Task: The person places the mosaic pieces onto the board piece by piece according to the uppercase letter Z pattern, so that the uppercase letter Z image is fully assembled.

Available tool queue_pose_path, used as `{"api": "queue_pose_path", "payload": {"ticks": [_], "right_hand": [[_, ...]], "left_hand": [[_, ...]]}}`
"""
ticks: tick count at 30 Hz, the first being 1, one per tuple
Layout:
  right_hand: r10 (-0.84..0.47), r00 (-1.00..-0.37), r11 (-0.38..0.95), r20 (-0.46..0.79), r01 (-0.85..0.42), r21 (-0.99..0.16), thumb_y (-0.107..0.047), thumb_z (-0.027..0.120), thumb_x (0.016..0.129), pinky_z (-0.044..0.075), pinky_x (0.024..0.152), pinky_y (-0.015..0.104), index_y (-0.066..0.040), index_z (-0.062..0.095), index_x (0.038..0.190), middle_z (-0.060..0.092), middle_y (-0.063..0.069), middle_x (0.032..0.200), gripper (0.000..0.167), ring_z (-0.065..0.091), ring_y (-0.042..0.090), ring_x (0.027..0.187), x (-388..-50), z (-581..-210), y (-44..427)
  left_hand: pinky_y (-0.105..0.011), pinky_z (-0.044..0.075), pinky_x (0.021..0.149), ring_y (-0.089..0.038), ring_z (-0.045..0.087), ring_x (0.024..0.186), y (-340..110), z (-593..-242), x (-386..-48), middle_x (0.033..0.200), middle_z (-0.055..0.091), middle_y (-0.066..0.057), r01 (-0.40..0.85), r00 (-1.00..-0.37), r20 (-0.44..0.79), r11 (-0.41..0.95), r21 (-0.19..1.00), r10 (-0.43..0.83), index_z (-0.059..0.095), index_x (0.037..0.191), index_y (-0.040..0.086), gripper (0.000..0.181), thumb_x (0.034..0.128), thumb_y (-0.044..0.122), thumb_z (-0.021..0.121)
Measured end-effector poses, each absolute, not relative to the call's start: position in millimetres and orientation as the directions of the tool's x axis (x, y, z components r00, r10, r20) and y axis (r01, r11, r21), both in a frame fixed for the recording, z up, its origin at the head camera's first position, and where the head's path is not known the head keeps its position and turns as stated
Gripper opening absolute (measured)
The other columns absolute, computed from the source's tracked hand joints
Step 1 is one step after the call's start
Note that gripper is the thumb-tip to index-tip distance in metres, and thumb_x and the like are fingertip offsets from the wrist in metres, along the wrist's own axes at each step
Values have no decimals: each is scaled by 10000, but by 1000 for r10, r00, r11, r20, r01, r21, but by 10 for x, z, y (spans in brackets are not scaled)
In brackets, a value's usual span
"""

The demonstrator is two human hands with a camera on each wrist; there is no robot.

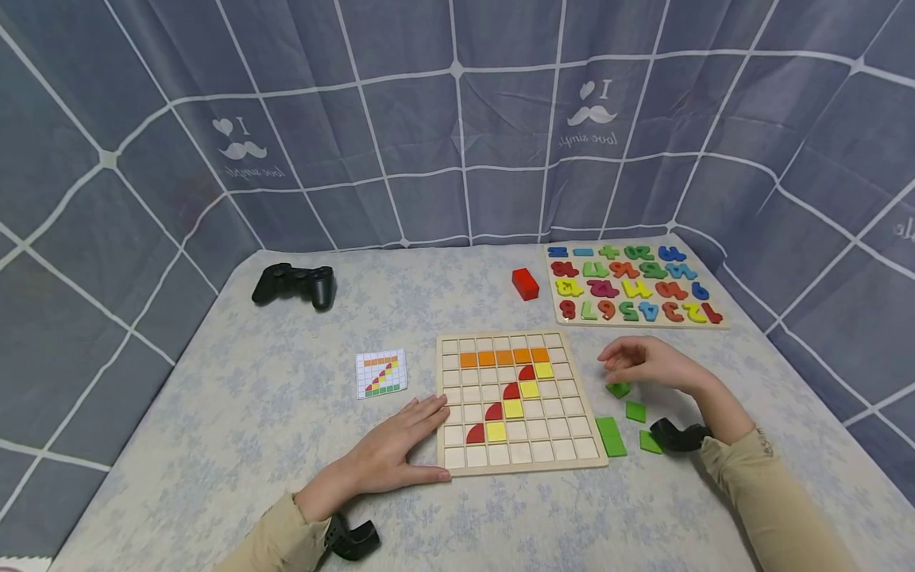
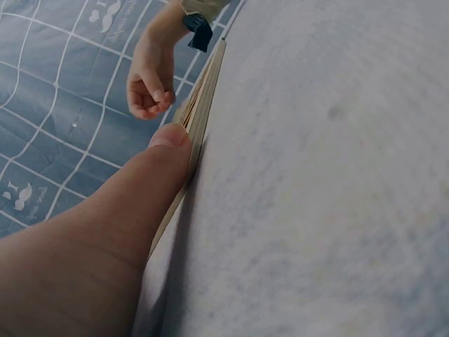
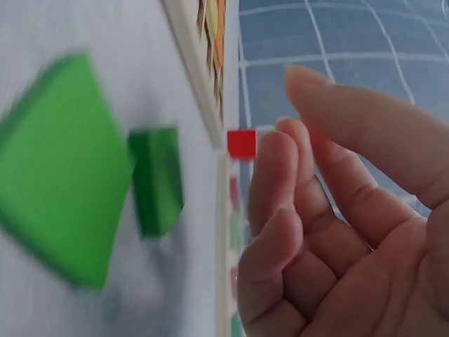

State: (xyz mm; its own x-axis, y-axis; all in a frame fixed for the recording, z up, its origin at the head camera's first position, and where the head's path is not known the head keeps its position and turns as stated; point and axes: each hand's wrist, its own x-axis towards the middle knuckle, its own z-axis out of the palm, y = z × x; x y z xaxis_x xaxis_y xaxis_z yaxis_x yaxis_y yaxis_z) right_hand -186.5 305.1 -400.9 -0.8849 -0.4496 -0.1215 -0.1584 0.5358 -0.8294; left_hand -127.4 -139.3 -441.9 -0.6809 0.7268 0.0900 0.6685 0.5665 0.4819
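Head view: our left hand (image 1: 389, 446), fingers straight, rests on the left edge of the wooden grid board (image 1: 539, 451); our right hand (image 1: 652, 362) hovers by green tiles (image 1: 635, 411). Left wrist: our thumb (image 2: 137, 193) touches the board. Right wrist: we hold nothing, fingers (image 3: 273, 172) loosely curled, 2 tiles near.

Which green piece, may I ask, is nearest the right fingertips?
The uppermost green piece in the head view, by the right hand; other green pieces lie lower.
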Motion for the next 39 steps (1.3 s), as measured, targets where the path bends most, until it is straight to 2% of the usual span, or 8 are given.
{"api": "queue_pose_path", "payload": {"ticks": [12,21,28,39], "right_hand": [[-483,-853,520,-199,-97,-849,-108,700,844,525,697,245,78,574,1138,628,200,1049,370,627,135,781,-1918,-4117,3234],[-500,-832,557,-241,-96,-825,-100,705,834,489,690,237,68,574,1156,623,179,1063,387,590,153,728,-1920,-4125,3302],[-520,-813,559,-261,-93,-824,-73,688,837,475,667,236,72,575,1159,625,148,999,371,547,147,735,-1916,-4109,3328],[-498,-832,601,-245,-127,-789,-103,734,803,464,622,233,49,615,1083,602,88,842,340,525,147,699,-1923,-4117,3288]], "left_hand": [[-336,154,1163,-140,165,1409,-1395,-4414,-1265,1547,215,-5,656,-689,79,574,490,720,316,1474,90,909,809,654,572],[-332,156,1163,-134,164,1409,-1387,-4428,-1277,1548,210,-1,662,-685,83,571,485,724,312,1476,96,908,810,656,569],[-337,159,1162,-132,161,1409,-1384,-4431,-1284,1548,208,2,664,-685,86,572,482,723,315,1476,97,910,807,660,567],[-337,158,1162,-137,163,1409,-1382,-4427,-1286,1547,212,-3,665,-686,85,576,475,722,317,1474,91,909,810,661,564]]}}
